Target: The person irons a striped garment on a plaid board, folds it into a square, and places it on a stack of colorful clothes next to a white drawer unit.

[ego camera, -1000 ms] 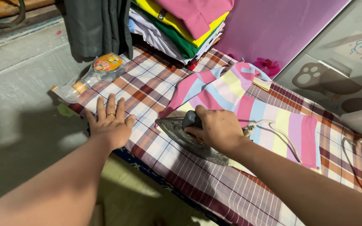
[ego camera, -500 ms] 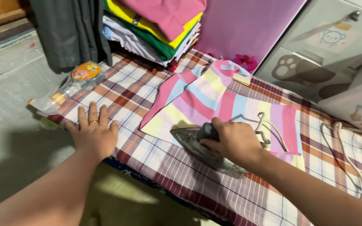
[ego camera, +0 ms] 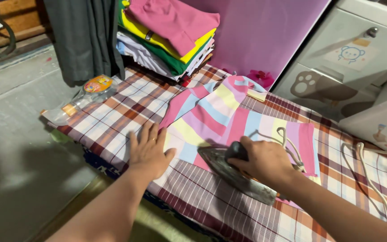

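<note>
iron (ego camera: 234,172) on garment (ego camera: 229,121), bottle (ego camera: 79,96) left

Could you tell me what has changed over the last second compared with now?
The left hand slid right along the plaid cloth to the striped garment's edge. The right hand moved the iron further onto the garment. The grip on the iron stayed; the bottle did not move.

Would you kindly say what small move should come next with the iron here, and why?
Probably slide the dark metal iron forward, held by the right hand, over the pastel striped garment: its tip sits at the hem, while the left hand pins the edge.
</note>
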